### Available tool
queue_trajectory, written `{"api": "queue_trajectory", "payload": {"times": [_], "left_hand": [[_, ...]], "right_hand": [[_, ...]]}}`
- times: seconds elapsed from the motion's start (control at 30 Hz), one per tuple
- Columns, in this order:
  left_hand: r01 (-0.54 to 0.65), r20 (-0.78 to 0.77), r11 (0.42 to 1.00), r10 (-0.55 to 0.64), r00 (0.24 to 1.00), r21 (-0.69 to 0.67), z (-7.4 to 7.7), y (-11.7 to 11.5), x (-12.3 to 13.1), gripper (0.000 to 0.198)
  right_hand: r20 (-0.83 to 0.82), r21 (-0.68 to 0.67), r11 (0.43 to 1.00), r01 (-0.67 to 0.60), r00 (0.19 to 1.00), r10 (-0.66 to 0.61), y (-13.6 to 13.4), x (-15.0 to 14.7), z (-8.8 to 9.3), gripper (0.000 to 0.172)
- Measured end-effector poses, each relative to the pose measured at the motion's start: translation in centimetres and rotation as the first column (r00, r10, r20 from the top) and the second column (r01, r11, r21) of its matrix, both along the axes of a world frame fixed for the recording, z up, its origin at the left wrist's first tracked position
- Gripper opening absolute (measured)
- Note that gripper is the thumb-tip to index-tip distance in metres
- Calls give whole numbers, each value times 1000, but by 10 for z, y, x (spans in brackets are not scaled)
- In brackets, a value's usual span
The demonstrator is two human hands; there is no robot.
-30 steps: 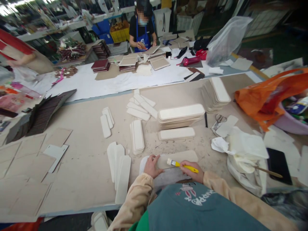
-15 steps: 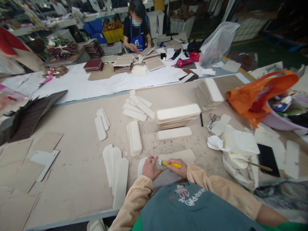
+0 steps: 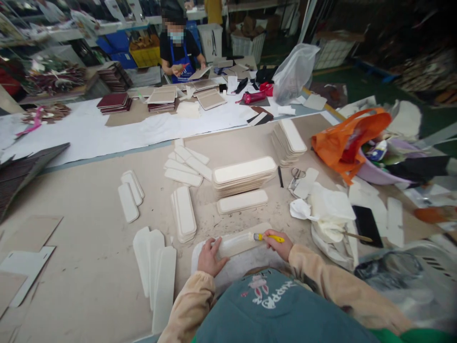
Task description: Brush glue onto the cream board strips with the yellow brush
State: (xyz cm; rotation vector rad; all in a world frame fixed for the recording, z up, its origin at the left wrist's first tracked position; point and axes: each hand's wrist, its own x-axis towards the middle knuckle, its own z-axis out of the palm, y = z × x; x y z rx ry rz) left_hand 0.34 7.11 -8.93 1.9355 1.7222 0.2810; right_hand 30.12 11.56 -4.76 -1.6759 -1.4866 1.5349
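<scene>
My left hand (image 3: 209, 256) lies flat, fingers spread, on the left end of a long beige rounded strip (image 3: 237, 241) at the table's near edge. My right hand (image 3: 278, 245) is closed around a yellow-handled brush (image 3: 268, 237). Its bristles touch the strip's right part. A white sheet (image 3: 246, 262) lies under the strip.
Stacks of cream rounded pieces (image 3: 243, 174) stand just beyond, with more (image 3: 184, 213) to the left and loose strips (image 3: 157, 274) at the near left. Scissors (image 3: 295, 175), white rags (image 3: 330, 209), a black phone (image 3: 367, 219) and an orange bag (image 3: 344, 140) lie right. A person (image 3: 177, 50) works at the far table.
The brush has swept from the strip's left part to its right part. My left hand has slid a little left and flattened. The camera has turned to the right.
</scene>
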Motion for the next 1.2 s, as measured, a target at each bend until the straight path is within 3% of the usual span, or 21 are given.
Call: {"api": "queue_trajectory", "payload": {"times": [0.17,0.33,0.43,0.53,0.63,0.8,0.97,1.2], "left_hand": [[3,0,1000,-3,1000,-1,-1,0,0,70],[-1,-7,1000,1,1000,11,-3,0,0,71],[-1,-12,1000,1,1000,12,-3,0,0,73],[0,-9,1000,1,1000,18,-3,-1,0,75],[-2,-3,1000,2,1000,18,-3,-1,0,76],[8,-2,1000,-8,1000,5,-4,-2,-1,79],[12,-7,1000,-12,1000,-10,-3,0,-1,77],[17,-30,999,-18,999,-33,1,1,-1,74]], "right_hand": [[96,78,994,72,992,-79,0,38,4,25],[181,235,972,18,982,-62,-6,41,17,25],[122,235,972,-16,993,-13,-10,20,24,26],[-38,86,993,-81,996,85,-12,-14,25,26],[-171,-30,978,-205,965,197,-12,-49,20,26],[-189,40,930,-366,911,367,-8,-77,10,21],[-153,82,926,-370,913,378,-7,-65,5,21],[-39,99,960,-260,963,265,-10,-14,1,25]]}}
